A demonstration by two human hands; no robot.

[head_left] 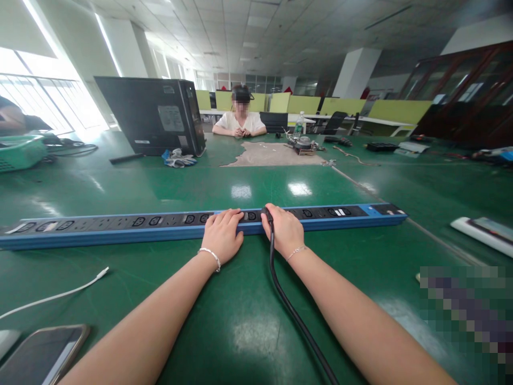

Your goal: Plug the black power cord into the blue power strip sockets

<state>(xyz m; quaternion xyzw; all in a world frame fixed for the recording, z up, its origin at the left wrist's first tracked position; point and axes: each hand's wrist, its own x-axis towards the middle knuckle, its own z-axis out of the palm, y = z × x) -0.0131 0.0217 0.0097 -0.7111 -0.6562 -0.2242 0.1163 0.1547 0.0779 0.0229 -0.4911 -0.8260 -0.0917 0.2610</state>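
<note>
A long blue power strip (120,238) with a black socket face lies across the green table in front of me. My left hand (223,235) grips its middle, fingers over the top and thumb at the front edge. Just to the right, my right hand (287,231) is closed around the black plug (266,215) of a power cord, held at the socket face. How deep the plug sits in a socket I cannot tell. From it, the black cord (282,294) runs down toward me between my forearms. The sockets beneath my hands are hidden.
Near me lie a phone (44,355) and a white cable (60,294) on the left, and a white device (483,235) on the right. Farther back stand a black computer case (148,115), gloves (179,158) and a green basket (20,152). Another person (239,122) sits opposite.
</note>
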